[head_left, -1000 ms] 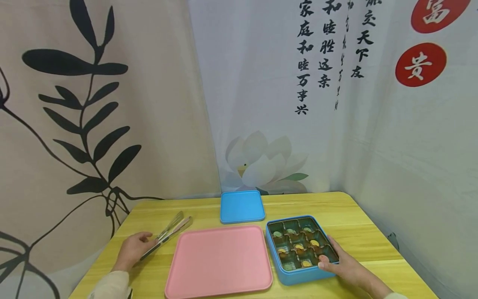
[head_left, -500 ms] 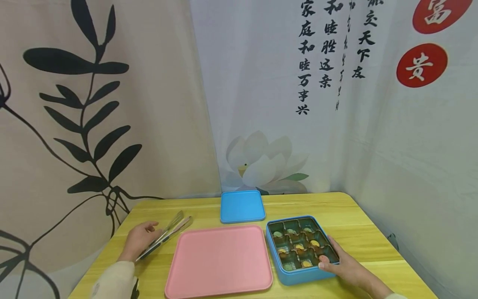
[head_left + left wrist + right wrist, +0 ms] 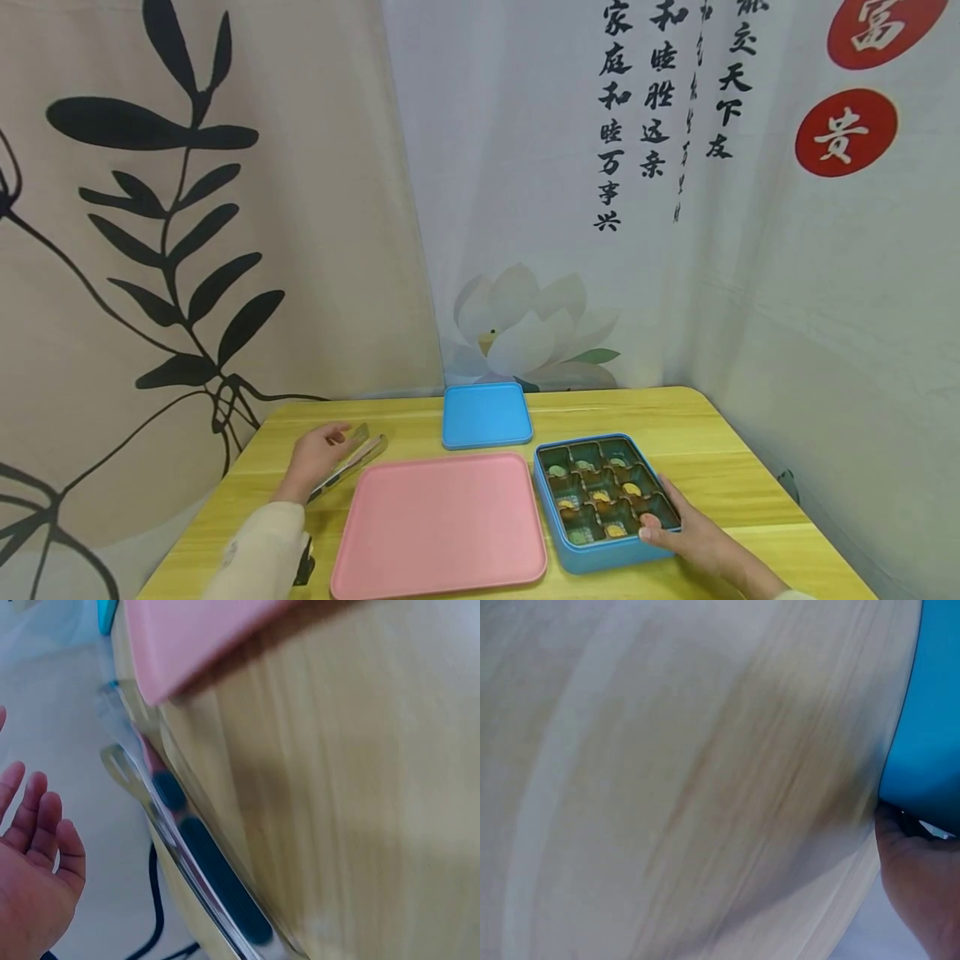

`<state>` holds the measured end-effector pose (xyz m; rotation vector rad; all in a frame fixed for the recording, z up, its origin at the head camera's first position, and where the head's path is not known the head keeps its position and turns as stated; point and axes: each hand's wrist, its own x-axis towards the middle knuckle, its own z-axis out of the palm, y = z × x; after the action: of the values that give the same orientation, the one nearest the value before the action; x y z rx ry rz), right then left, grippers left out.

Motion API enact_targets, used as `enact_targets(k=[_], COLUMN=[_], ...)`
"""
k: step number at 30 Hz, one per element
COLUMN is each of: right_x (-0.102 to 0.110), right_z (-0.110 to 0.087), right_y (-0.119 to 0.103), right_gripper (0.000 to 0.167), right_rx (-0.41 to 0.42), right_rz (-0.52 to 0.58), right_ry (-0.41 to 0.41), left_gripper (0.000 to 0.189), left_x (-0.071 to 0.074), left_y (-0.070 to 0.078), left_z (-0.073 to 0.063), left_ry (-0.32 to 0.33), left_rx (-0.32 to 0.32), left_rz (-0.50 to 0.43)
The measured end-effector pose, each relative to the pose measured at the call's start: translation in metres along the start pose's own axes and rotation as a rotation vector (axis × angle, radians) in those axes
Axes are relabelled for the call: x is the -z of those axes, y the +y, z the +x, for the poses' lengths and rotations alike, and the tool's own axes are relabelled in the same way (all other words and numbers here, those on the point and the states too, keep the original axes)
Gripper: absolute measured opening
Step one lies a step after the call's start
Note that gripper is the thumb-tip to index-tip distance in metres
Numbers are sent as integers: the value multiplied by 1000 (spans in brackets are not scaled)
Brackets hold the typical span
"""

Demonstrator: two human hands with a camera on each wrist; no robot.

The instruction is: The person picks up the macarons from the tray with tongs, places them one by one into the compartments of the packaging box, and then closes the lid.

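Note:
My left hand [image 3: 318, 454] is above the tongs [image 3: 348, 467] at the left of the table, fingers loosely bent with nothing between them. Dark grips show on the tongs [image 3: 217, 870] in the left wrist view, with the hand [image 3: 37, 862] apart from them. My right hand [image 3: 690, 529] grips the near right corner of a blue box [image 3: 600, 557], its thumb over the rim. Dark compartments divide the box, and small yellow and green pieces lie in several of them. The right wrist view shows the hand [image 3: 922, 885] against the box's blue side [image 3: 930, 735].
A pink tray [image 3: 442, 525] lies flat between the tongs and the box. Behind it is a blue lid-like flat piece [image 3: 487, 415] near the table's back edge. Printed curtains [image 3: 525, 167] hang behind the table [image 3: 720, 450].
My left hand has moved forward and to the right along the tongs, from the handle end toward the tips. The tongs, the box and my right hand have stayed in place.

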<state>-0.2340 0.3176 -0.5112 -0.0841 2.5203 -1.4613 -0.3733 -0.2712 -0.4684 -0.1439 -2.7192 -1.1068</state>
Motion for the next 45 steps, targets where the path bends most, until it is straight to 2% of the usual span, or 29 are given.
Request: enact_targets(k=[8,13,18,22,25,34,45], right_x=[1,1,1,1,1,1,-2], right_z=[0,1,2,2,1,1,0], right_y=[-2,-2,2,3,3,1,-3], right_gripper=[103,103,102,102,101,100,103], right_rx=[-9,1,1,-1,-1,-5,-41], right_rz=[-13,-23,-12,-11,-18,-2,4], right_ry=[-1,9,3,0,6,1,9], left_gripper=[46,50,49,47,48,52,56], left_x=[-23,-41,-59,-72,-81,-100,-119], left_y=[22,32,43,49,52,60,56], left_z=[9,14,19,24,28,35,44], left_ry=[-28,-68,-69,-61,-75,-128,-202], left_rx=[4,15,22,-7,-15,19,31], left_rz=[-121,-184,-174,-182,-202,-213,-217])
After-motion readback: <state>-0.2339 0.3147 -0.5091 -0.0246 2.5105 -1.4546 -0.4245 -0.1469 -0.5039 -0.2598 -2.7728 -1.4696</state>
